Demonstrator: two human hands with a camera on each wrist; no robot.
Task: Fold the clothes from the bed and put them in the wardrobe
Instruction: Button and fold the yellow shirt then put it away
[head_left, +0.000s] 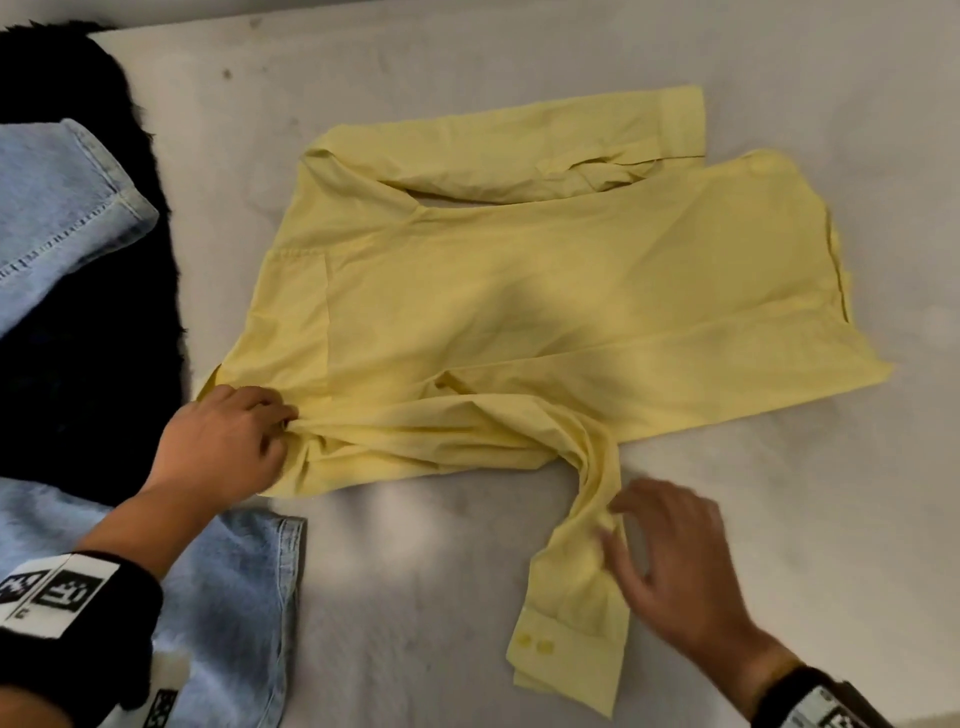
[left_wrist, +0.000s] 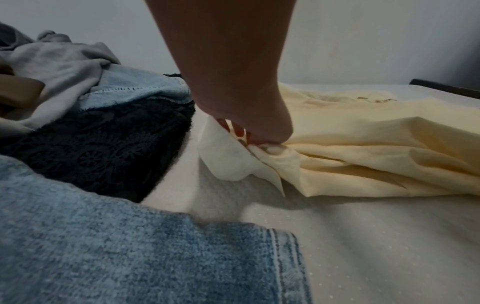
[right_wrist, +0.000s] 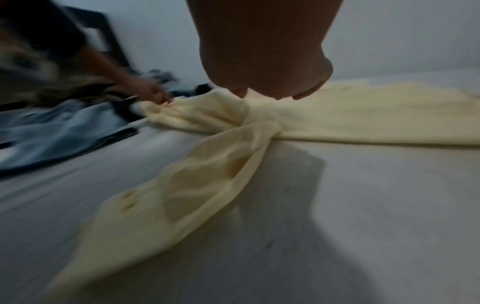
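A yellow long-sleeved shirt (head_left: 545, 291) lies spread on the bed, one sleeve folded across its far side. Its near sleeve (head_left: 571, 587) trails toward me, cuff buttons showing. My left hand (head_left: 283, 423) pinches a bunch of cloth at the shirt's near left corner. The left wrist view shows those fingers (left_wrist: 255, 144) curled into the pale fabric (left_wrist: 376, 144). My right hand (head_left: 621, 525) is over the near sleeve with fingers spread, holding nothing. In the right wrist view that hand (right_wrist: 270, 96) hangs just above the twisted sleeve (right_wrist: 202, 185); contact is unclear because of blur.
Light blue jeans (head_left: 234, 597) lie at the near left and another denim leg (head_left: 62, 208) farther back, over a black lacy garment (head_left: 78, 364). A grey garment (left_wrist: 59, 65) is heaped behind them. The pale bed (head_left: 779, 545) stretches to the right.
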